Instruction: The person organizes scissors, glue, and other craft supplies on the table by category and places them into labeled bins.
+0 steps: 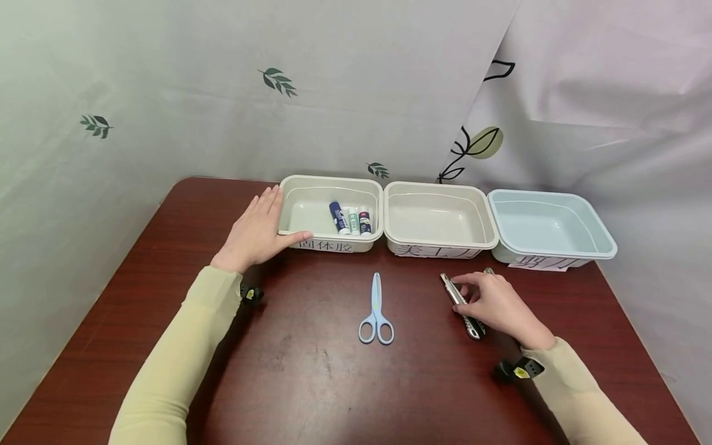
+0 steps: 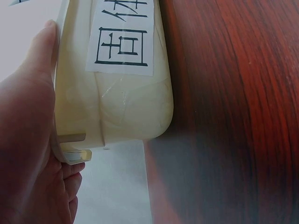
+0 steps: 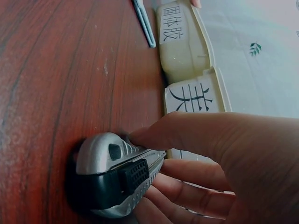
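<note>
My left hand rests on the left end of a cream bin, its thumb along the front rim and its fingers fairly straight at the side. Three glue sticks lie in that bin. My right hand pinches a silver and black utility knife between thumb and fingers, low over the table. In the right wrist view the knife's handle end is close to the wood. Behind that hand the tip of another object peeks out, mostly hidden. Blue scissors lie between the hands.
A second cream bin stands in the middle and a light blue bin to its right, both with paper labels in front. They line the back of the dark red wooden table. A pale patterned curtain hangs behind.
</note>
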